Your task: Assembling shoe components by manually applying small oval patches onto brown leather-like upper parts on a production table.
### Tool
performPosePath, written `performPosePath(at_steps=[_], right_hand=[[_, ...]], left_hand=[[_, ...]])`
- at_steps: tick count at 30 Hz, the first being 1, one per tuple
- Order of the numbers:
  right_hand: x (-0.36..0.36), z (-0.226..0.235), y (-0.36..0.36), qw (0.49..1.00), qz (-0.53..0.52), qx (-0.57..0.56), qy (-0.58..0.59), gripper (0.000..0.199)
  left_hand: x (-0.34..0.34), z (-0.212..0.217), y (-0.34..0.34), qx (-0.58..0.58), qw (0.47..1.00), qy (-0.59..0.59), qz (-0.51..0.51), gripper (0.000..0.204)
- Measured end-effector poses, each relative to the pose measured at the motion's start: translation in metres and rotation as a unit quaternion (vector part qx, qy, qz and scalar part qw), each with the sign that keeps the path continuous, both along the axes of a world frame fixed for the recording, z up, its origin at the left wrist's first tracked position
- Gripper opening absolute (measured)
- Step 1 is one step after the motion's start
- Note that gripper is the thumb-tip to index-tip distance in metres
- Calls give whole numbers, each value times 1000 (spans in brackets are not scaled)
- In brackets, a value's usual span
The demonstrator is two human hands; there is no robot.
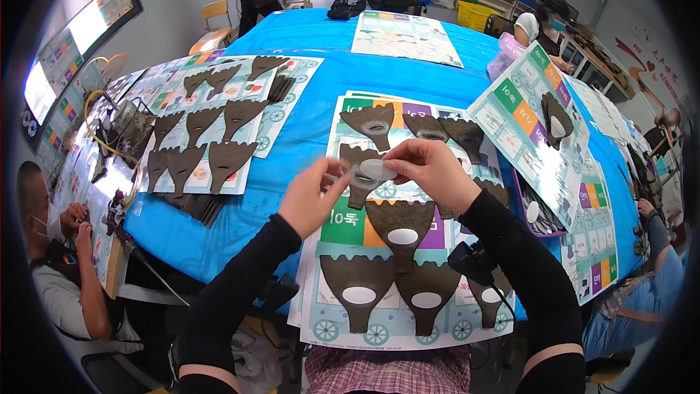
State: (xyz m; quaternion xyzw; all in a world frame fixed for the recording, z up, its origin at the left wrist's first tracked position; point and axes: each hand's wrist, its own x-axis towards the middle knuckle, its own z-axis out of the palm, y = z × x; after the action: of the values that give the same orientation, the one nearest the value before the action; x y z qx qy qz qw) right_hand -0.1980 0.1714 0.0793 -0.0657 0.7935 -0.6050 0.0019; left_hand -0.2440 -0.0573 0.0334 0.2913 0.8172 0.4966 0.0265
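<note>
Pinched between the thumb and fingers of my right hand [430, 169] is a thin white oval piece [376, 169]. It is over a dark brown fan-shaped piece [361, 197] with a scalloped top edge. My left hand [315, 193] hovers just left of it, its fingers curled and smeared by motion; whether they hold anything is unclear. Closer to me, several brown fan pieces [403, 213] lie on a printed sheet [343, 237], with white ovals [359, 295] on their middles. Farther up the sheet are more fan pieces [370, 121], partly hidden by my hands.
Left on the blue table cover [292, 146], more fan pieces [206, 124] rest on printed sheets. At right, a purple tray [532, 204] of white ovals sits beneath a raised printed board [531, 128]. Other people sit left [73, 277] and right [649, 277]; a small machine [120, 204] stands left.
</note>
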Motion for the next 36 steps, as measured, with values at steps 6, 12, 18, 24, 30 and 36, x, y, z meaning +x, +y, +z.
performPosePath(at_steps=[6,12,18,24,30,36], right_hand=[[-26,-50,20,989,-71,123,-49,26],[-51,-73,19,971,-41,227,63,25],[-69,-83,23,973,9,229,1,26],[-73,-86,22,968,14,251,-2,26],[-76,-90,23,968,8,251,-10,26],[-74,-86,19,962,2,274,8,26]], left_hand=[[27,-26,-15,-158,976,132,-71,30],[17,-31,-9,-151,963,185,-123,36],[17,-31,-12,-166,963,165,-135,38],[17,-31,-11,-174,961,164,-138,39],[15,-31,-10,-165,964,154,-140,38],[4,-24,-5,-171,954,201,-140,39]])
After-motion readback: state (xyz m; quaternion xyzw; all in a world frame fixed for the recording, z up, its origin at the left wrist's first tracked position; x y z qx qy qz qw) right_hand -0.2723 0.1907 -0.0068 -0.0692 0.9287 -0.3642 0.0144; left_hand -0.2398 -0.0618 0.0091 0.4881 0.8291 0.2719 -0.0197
